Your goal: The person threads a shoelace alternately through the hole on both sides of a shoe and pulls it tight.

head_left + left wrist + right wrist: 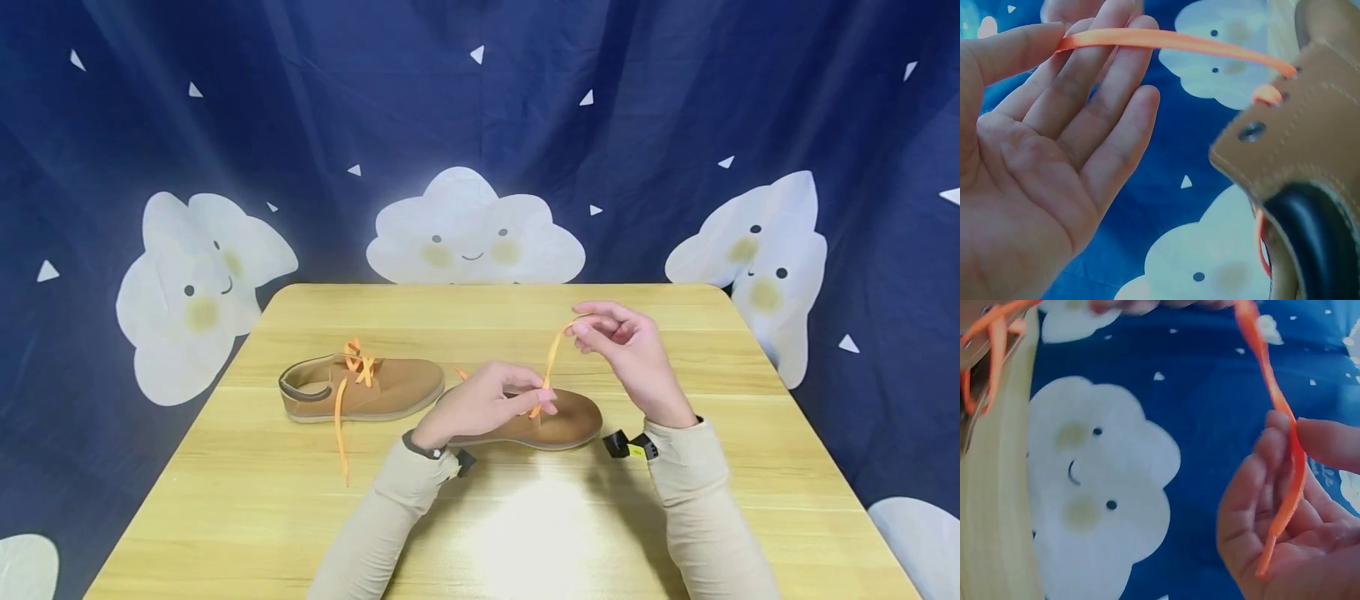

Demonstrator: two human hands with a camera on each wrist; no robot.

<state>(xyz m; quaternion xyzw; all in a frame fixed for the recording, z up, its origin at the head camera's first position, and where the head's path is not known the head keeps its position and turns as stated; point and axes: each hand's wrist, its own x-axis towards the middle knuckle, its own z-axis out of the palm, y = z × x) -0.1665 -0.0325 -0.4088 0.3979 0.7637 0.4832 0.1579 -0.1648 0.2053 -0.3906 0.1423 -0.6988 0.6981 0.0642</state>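
Observation:
A brown shoe point(573, 417) lies on its sole near the middle of the table, toe to the right, partly hidden by my left hand point(495, 404). From its eyelets comes an orange shoelace point(553, 354). My left hand pinches this lace between thumb and fingers just above the shoe, as the left wrist view also shows. Higher and to the right, my right hand point(626, 354) pinches the same lace near its end. In the right wrist view the lace's tip point(1266, 556) hangs past the thumb across the palm.
A matching brown shoe point(397, 387) stands to the left, toe right, its orange lace point(341, 433) trailing toward the table's near side. The wooden table point(225, 517) has a dark blue curtain point(480, 108) with clouds behind it and at both sides.

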